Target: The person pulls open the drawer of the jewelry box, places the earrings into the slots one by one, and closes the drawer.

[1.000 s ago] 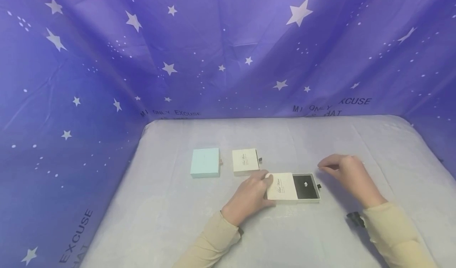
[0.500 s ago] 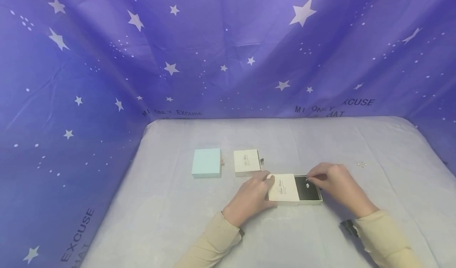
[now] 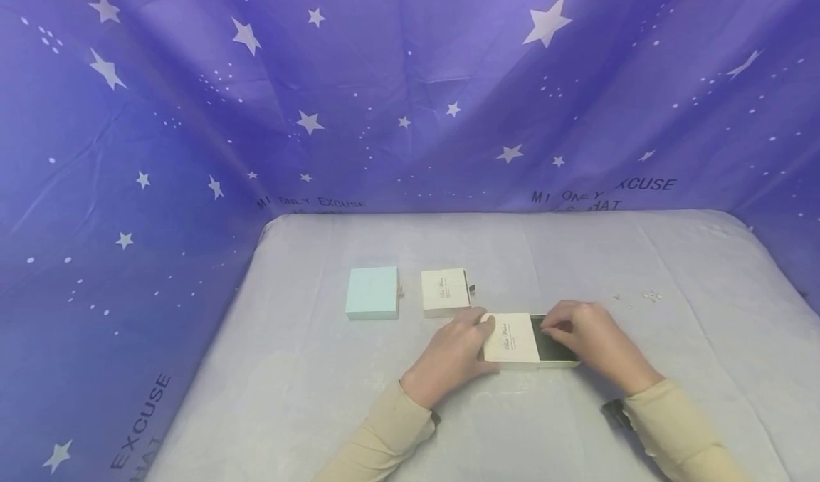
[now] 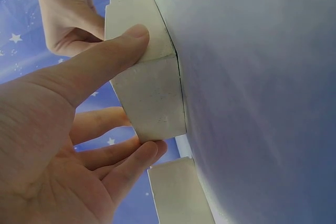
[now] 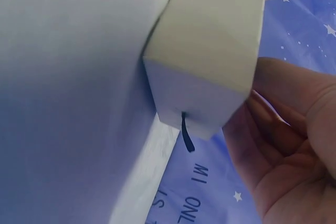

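A cream slide-out gift box (image 3: 509, 338) lies on the table with its black-lined drawer (image 3: 557, 352) pulled out to the right. My left hand (image 3: 448, 347) grips the closed end; in the left wrist view its thumb (image 4: 118, 51) lies on the box and the fingers are at the opposite side. Over the drawer is my right hand (image 3: 596, 343), thumb and forefinger pinched together on what appears to be a small piece of jewelry, almost wholly hidden by the fingertips. The right wrist view shows the drawer's end with its dark ribbon pull (image 5: 187, 135).
A second cream box (image 3: 443, 291) and a mint-green box (image 3: 373, 292) stand behind and to the left, both closed. Tiny shiny jewelry pieces (image 3: 652, 296) lie on the grey cloth (image 3: 487, 428) at the right. A purple star-print curtain (image 3: 410, 140) hangs behind the table.
My right hand has moved left and down from beside the drawer to inside it, uncovering jewelry pieces on the cloth. The piece seen in the drawer is now covered. My left hand has stayed put.
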Tool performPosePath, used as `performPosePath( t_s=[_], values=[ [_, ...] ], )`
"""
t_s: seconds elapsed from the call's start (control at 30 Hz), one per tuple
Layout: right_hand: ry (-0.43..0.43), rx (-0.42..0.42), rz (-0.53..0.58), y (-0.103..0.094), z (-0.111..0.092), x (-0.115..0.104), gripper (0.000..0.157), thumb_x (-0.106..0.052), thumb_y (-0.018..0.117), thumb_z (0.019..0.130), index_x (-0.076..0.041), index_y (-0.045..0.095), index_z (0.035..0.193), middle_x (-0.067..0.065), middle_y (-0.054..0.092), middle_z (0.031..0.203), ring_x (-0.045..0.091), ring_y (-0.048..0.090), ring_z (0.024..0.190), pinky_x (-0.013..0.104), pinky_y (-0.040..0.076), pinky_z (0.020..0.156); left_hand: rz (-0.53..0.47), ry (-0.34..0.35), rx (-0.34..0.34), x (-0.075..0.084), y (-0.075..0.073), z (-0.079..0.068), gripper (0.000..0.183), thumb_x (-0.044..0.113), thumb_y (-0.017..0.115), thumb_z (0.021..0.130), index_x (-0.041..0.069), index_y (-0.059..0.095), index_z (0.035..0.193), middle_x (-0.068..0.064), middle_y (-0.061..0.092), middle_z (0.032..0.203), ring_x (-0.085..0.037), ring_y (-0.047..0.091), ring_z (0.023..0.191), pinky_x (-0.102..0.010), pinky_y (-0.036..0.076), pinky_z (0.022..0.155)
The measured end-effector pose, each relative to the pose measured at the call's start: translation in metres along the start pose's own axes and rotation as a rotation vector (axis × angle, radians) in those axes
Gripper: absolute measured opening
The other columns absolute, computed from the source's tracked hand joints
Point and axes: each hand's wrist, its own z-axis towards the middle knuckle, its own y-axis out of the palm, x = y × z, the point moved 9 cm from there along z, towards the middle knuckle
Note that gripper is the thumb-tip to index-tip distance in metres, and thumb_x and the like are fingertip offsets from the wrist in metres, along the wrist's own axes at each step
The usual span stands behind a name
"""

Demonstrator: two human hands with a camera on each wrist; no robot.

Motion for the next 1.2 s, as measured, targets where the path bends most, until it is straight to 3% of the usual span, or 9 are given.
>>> performPosePath(
  t_s=[0.43,0.63,0.93,1.2],
  values=[
    [0.048,-0.053,-0.015,0.014,0.001,-0.005,0.012,0.000,0.081,0.074,-0.008,0.075,0.080,0.005,0.073,0.082,0.022,0.069,0.076,0.040,0.061,0.073,-0.006,0.003,0.003,0.000,0.000,0.000,0.075,0.042,0.084,0.074,0.003,0.060,0.134,-0.011,0.058,0.136,-0.020,0.057,0.124,-0.024,0.049,0.104],
    [0.019,-0.052,-0.050,0.013,0.000,-0.009,0.013,-0.001,0.081,0.073,-0.012,0.076,0.079,0.001,0.071,0.081,0.020,0.066,0.077,0.040,0.060,0.073,0.001,0.005,0.004,0.001,0.000,0.000,0.076,0.042,0.084,0.074,0.003,0.060,0.134,-0.010,0.057,0.136,-0.020,0.056,0.125,-0.024,0.048,0.105],
    [0.020,-0.120,-0.048,0.012,-0.001,-0.012,0.015,0.001,0.078,0.075,-0.010,0.077,0.085,0.006,0.074,0.088,0.033,0.069,0.092,0.052,0.057,0.087,0.001,0.008,0.008,0.001,-0.001,0.000,0.075,0.042,0.084,0.074,0.003,0.060,0.133,-0.010,0.058,0.135,-0.019,0.057,0.124,-0.024,0.048,0.105],
    [0.024,-0.130,-0.027,0.016,-0.001,-0.010,0.014,-0.003,0.080,0.076,-0.016,0.076,0.079,-0.001,0.074,0.083,0.023,0.069,0.081,0.045,0.059,0.078,0.016,0.020,0.011,0.001,-0.001,0.000,0.074,0.042,0.085,0.074,0.004,0.061,0.132,-0.010,0.058,0.134,-0.019,0.057,0.123,-0.024,0.049,0.103]
  ],
)
